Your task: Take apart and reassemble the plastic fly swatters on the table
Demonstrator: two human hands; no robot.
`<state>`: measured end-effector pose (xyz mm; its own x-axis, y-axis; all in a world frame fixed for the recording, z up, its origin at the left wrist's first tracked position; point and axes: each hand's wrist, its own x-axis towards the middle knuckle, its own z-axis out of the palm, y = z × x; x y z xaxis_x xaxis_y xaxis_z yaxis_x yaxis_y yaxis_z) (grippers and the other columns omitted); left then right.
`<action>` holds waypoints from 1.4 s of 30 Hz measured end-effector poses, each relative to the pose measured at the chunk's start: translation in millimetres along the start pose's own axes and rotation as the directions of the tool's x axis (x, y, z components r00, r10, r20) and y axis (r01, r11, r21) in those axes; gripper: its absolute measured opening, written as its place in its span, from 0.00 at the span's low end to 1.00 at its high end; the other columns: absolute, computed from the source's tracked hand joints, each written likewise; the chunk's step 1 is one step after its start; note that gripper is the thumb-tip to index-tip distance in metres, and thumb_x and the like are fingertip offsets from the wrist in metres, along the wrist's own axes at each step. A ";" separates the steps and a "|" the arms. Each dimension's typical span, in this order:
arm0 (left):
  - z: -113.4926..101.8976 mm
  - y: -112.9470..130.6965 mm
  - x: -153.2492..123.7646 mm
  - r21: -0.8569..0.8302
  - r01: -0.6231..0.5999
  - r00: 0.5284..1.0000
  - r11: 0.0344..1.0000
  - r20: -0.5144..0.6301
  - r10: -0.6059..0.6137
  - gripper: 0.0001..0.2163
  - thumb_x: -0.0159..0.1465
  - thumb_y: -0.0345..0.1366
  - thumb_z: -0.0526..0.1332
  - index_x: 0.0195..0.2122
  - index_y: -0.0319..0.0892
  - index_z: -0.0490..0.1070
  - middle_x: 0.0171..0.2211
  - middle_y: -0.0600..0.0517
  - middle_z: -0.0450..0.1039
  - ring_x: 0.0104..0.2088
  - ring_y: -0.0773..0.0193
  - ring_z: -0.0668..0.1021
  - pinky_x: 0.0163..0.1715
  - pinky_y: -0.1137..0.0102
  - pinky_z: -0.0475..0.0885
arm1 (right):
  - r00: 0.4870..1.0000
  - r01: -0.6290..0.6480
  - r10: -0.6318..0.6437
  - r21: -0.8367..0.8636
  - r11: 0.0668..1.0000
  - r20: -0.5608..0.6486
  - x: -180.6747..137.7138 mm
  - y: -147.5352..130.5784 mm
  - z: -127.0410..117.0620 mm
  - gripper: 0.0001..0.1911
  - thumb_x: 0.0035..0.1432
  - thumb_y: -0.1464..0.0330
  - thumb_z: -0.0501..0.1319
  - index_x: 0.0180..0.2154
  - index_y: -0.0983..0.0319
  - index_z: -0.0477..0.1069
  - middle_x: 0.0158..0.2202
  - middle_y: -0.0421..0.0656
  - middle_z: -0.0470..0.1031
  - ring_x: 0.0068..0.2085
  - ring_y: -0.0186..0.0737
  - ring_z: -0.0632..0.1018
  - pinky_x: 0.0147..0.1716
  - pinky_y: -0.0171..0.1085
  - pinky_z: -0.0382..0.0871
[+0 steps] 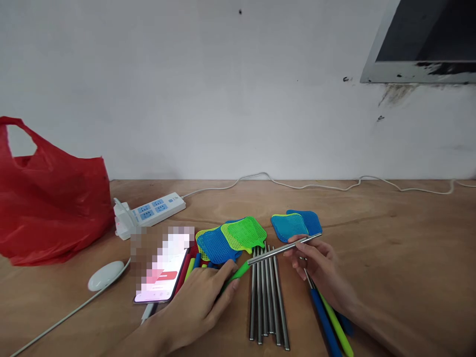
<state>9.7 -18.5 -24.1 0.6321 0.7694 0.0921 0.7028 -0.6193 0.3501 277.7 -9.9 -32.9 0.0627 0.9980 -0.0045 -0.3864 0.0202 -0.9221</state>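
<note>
My left hand [201,302] pinches the green grip [238,272] at one end of a thin metal rod [282,246]. My right hand [320,267] closes its fingers around the rod's other end, holding it slanted above the table. Under it lie several loose metal rods [267,297] side by side. Blue and green mesh swatter heads [230,240] are piled just behind my left hand, and two more swatter heads [295,225] lie behind my right hand. Finished swatters with blue and green handles [329,322] lie beneath my right wrist.
A phone [163,272] lies left of my left hand, with coloured handles [191,265] beside it. A white power strip [148,213], a white mouse-like object [105,275] and a red plastic bag [48,208] sit at the left. A white cable [316,186] runs along the wall.
</note>
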 end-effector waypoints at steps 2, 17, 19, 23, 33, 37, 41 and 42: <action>0.1 1.1 0.0 -0.002 -0.004 1.000 1.000 -0.005 0.004 0.15 0.75 0.45 0.39 0.48 0.47 0.62 0.37 0.50 0.76 0.35 0.53 0.77 0.34 0.63 0.67 | 1.000 0.010 -0.009 0.002 1.000 -0.016 -0.2 1.6 -0.1 0.16 0.45 0.58 0.75 0.31 0.62 0.80 0.25 0.44 0.78 0.23 0.33 0.73 0.16 0.28 0.64; -2.0 6.9 0.3 -0.001 -0.012 0.995 1.000 0.094 0.013 0.13 0.75 0.42 0.44 0.51 0.47 0.64 0.41 0.48 0.76 0.40 0.51 0.79 0.38 0.61 0.70 | 0.983 -0.016 0.034 -0.101 0.995 0.182 -0.5 12.8 -6.0 0.15 0.53 0.56 0.70 0.34 0.62 0.79 0.27 0.44 0.79 0.25 0.35 0.75 0.18 0.29 0.67; 0.3 8.6 -0.9 0.009 -0.049 0.992 0.999 0.117 0.048 0.12 0.74 0.41 0.45 0.50 0.46 0.65 0.40 0.47 0.76 0.39 0.52 0.79 0.38 0.61 0.71 | 0.949 -0.034 0.084 -0.167 0.985 0.304 -4.5 14.5 -5.4 0.14 0.55 0.58 0.69 0.35 0.62 0.80 0.29 0.45 0.80 0.26 0.35 0.76 0.20 0.30 0.69; 2.7 10.3 -1.3 0.016 -0.082 0.990 0.997 0.118 0.079 0.12 0.74 0.40 0.46 0.48 0.44 0.66 0.37 0.48 0.76 0.37 0.52 0.79 0.37 0.61 0.72 | 0.900 -0.048 0.138 -0.221 0.974 0.414 -8.9 14.1 -2.4 0.13 0.57 0.58 0.68 0.37 0.62 0.80 0.30 0.45 0.81 0.26 0.34 0.77 0.22 0.30 0.70; -10.4 6.9 0.7 -0.014 -0.125 0.983 0.992 -0.138 0.122 0.14 0.74 0.42 0.48 0.56 0.46 0.64 0.57 0.47 0.70 0.57 0.51 0.72 0.56 0.53 0.69 | 0.988 -0.081 0.093 -0.104 0.991 0.121 -2.7 9.6 1.3 0.19 0.56 0.50 0.66 0.32 0.60 0.72 0.23 0.38 0.74 0.19 0.30 0.69 0.12 0.26 0.58; -2.0 -4.7 3.4 0.084 -0.095 0.988 0.992 -0.118 0.104 0.22 0.73 0.46 0.51 0.66 0.47 0.57 0.67 0.48 0.59 0.66 0.49 0.63 0.63 0.49 0.62 | 0.997 -0.049 0.058 -0.161 0.986 0.052 0.2 3.8 0.4 0.20 0.58 0.49 0.63 0.31 0.59 0.68 0.12 0.31 0.63 0.13 0.28 0.59 0.13 0.28 0.53; 2.4 -10.5 6.4 0.119 -0.078 0.994 0.990 -0.063 0.086 0.26 0.73 0.48 0.51 0.69 0.46 0.51 0.69 0.47 0.57 0.68 0.50 0.59 0.65 0.48 0.58 | 0.987 0.007 0.035 -0.259 0.966 0.156 4.5 4.2 -2.3 0.20 0.61 0.51 0.60 0.32 0.61 0.69 0.10 0.30 0.58 0.13 0.28 0.56 0.16 0.30 0.53; 2.1 -10.6 7.2 0.122 -0.075 0.995 0.990 -0.052 0.081 0.27 0.73 0.49 0.51 0.69 0.45 0.51 0.68 0.46 0.57 0.68 0.50 0.59 0.65 0.47 0.58 | 0.986 0.012 0.037 -0.285 0.958 0.164 5.0 4.7 -3.1 0.19 0.62 0.51 0.59 0.32 0.61 0.70 0.10 0.30 0.59 0.13 0.28 0.56 0.16 0.31 0.53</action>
<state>7.6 -6.7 -29.2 0.6696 0.7234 0.1683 0.6883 -0.6895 0.2255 279.0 -5.0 -38.5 -0.1036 0.9943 0.0253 -0.1073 0.0141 -0.9941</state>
